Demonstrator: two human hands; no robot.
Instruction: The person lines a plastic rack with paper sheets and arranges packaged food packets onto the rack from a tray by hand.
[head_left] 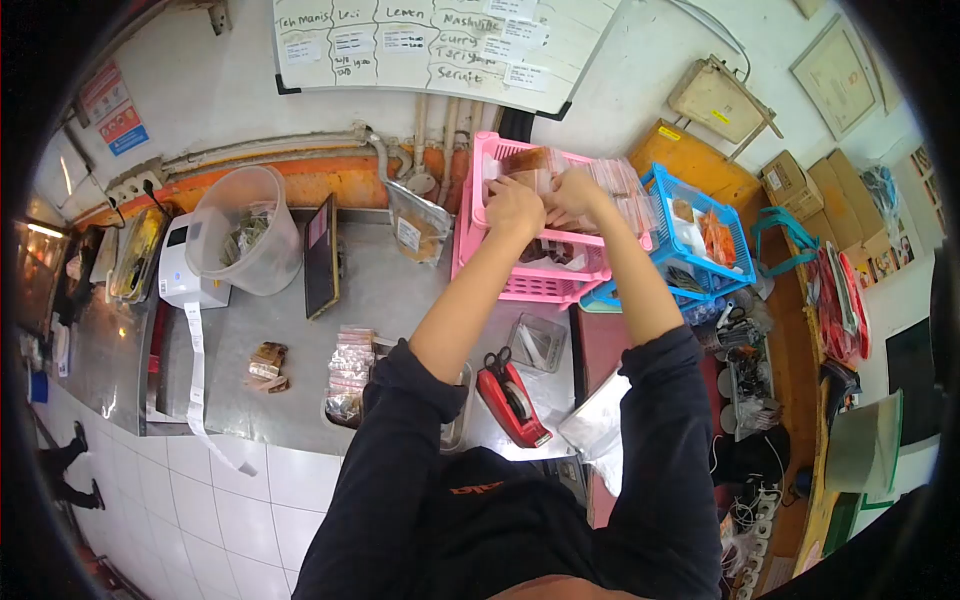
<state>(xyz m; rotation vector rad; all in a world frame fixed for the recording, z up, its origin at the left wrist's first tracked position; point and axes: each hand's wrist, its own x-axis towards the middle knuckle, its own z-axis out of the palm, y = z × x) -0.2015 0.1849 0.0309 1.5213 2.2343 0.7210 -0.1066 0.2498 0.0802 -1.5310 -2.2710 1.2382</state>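
Observation:
Both of my arms reach forward to the upper pink basket (478,190), which holds rows of small clear plastic packets (618,185) with reddish and brown contents. My left hand (515,208) is at the basket's left part, its fingers curled round a brown packet (532,160). Beside it, almost touching, my right hand (578,197) has its fingers bent down and closed on a packet; the fingertips are hidden among the packets. Another pink basket (540,285) sits underneath. More sealed packets (350,375) stand in a metal tray by my left forearm.
A red tape dispenser (512,405) with scissors and a clear container (537,343) lie on the steel counter (400,300). To the left are a label printer (185,265), a plastic bucket (245,275) and a tablet (322,255). Blue baskets (735,205) stand at right.

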